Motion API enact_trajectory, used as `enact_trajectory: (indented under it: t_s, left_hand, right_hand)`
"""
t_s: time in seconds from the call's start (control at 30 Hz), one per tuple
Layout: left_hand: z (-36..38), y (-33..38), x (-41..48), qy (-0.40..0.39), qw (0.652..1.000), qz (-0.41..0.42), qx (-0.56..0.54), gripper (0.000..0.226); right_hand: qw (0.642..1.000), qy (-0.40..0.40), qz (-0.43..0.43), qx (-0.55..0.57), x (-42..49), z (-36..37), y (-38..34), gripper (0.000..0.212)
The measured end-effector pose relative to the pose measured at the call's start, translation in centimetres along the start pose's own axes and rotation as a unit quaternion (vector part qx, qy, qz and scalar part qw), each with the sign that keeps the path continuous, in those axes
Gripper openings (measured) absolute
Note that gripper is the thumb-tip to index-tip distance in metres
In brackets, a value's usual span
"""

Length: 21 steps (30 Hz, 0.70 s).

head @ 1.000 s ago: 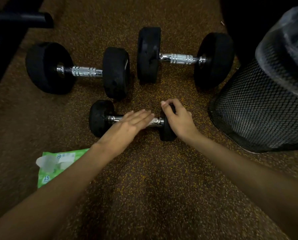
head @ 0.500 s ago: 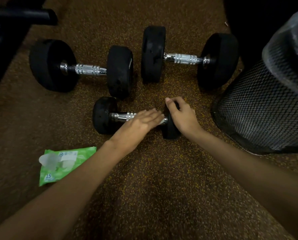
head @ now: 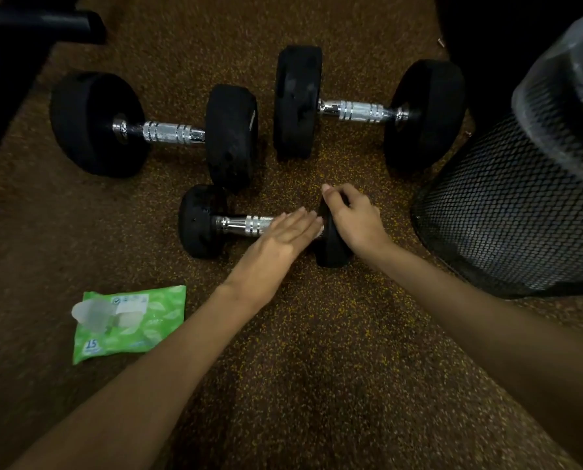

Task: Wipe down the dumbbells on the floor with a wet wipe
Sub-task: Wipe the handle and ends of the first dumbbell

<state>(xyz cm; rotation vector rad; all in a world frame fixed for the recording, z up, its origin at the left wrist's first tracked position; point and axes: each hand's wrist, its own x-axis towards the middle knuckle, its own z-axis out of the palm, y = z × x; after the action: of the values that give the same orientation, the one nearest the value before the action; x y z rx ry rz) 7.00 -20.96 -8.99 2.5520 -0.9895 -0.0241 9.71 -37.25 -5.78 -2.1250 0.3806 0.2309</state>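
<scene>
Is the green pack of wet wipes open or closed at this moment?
Open. The wipes pack lies flat on the floor and its clear flap is lifted off to the left.

One head-worn wide-angle view looks forward and steeply down at the floor — near enough that both forearms stretch in from the bottom edge, straight lines bowing toward the frame's corners. No second view.
</scene>
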Motion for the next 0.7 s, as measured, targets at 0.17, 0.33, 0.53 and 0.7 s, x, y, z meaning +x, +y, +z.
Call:
enact_trajectory:
  t_s: [0.17,0.33,0.53,0.7]
  left_hand:
    - [-0.5,-1.1,-1.2,-0.009,0.999,0.004,0.036,0.068]
    - [-1.6,-0.5,2.6,-0.015,0.992,-0.099,-0.071,0.032]
    - [-1.9,-0.3,3.4,-0.022,0.982,-0.140,-0.123,0.035]
    - [-1.9,-1.2,2.6,-0.056,0.984,-0.093,-0.142,0.050]
  right_hand:
    - [1.000,-0.003,-0.007,-0.003,-0.2,-0.1,0.0,0.039]
    - [1.000,0.001,0.008,0.008,0.0,0.0,0.1,0.037]
    - [1.000,0.006,0.004,0.008,0.2,0.1,0.2,0.038]
    - [1.000,0.005,-0.013,0.005,-0.6,-0.1,0.3,0.035]
